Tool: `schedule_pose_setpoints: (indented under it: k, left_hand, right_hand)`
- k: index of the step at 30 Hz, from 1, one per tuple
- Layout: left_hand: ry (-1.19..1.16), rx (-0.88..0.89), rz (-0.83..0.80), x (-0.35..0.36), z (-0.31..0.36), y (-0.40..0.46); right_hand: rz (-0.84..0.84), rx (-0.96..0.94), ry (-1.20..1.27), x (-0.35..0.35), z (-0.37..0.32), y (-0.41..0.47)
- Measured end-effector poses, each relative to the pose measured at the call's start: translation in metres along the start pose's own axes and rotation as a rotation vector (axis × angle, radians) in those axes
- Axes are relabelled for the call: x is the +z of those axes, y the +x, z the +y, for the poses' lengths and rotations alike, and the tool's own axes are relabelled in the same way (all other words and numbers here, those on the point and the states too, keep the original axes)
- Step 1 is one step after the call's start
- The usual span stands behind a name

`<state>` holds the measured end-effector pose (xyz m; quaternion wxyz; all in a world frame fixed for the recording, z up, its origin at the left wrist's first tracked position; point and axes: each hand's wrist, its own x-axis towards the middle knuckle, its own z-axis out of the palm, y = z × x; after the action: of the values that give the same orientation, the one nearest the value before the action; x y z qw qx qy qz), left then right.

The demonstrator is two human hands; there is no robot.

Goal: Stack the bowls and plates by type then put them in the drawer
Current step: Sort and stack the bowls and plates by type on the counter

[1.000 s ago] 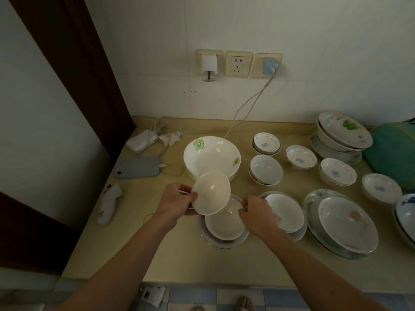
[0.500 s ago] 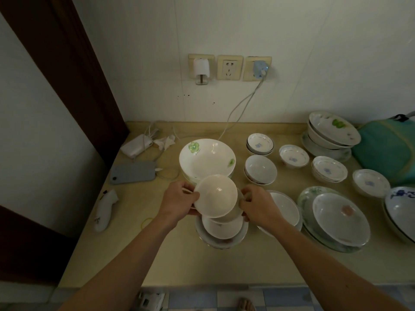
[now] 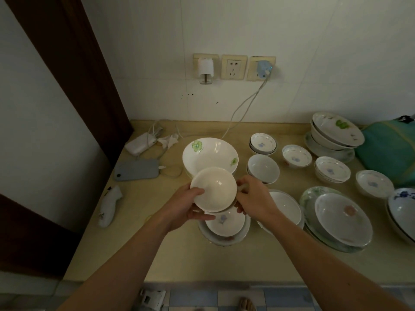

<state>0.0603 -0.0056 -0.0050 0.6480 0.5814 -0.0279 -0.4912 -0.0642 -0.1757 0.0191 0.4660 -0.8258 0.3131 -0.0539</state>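
A plain white small bowl (image 3: 214, 188) is held above the counter, with a second bowl just under it. My left hand (image 3: 187, 205) grips its left rim, thumb on top. My right hand (image 3: 251, 198) holds the right side of the pair, fingers curled at the rim. Below them a small dish with a blue mark (image 3: 225, 222) sits in a larger plate (image 3: 224, 239). Behind is a big white bowl with green flowers (image 3: 210, 153). Several more bowls and plates spread to the right, among them a wide plate with a pink mark (image 3: 343, 215).
A grey phone (image 3: 135, 169), a white power bank (image 3: 140, 144) and cables lie at the back left of the beige counter (image 3: 157, 254). A white handheld device (image 3: 109, 205) lies near the left edge. A teal bag (image 3: 388, 149) sits far right. Wall sockets (image 3: 233, 67) above.
Both hands have lifted the small bowls a little higher and closer together. The right hand has come off the stack below, which now shows a dish with a blue mark.
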Motion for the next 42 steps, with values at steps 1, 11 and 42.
schedule_pose_setpoints:
  k: [1,11,42]
  left_hand:
    - [-0.023,0.029,0.007,-0.001,-0.003,0.0]
    - [-0.036,0.136,0.048,-0.004,-0.001,-0.006]
    - [0.022,0.172,0.264,-0.007,-0.008,-0.012]
  right_hand:
    - [-0.007,-0.006,0.007,0.001,-0.002,0.0]
    - [-0.177,0.001,0.249,-0.011,-0.014,0.004]
    - [-0.014,0.102,-0.051,0.009,0.02,0.001]
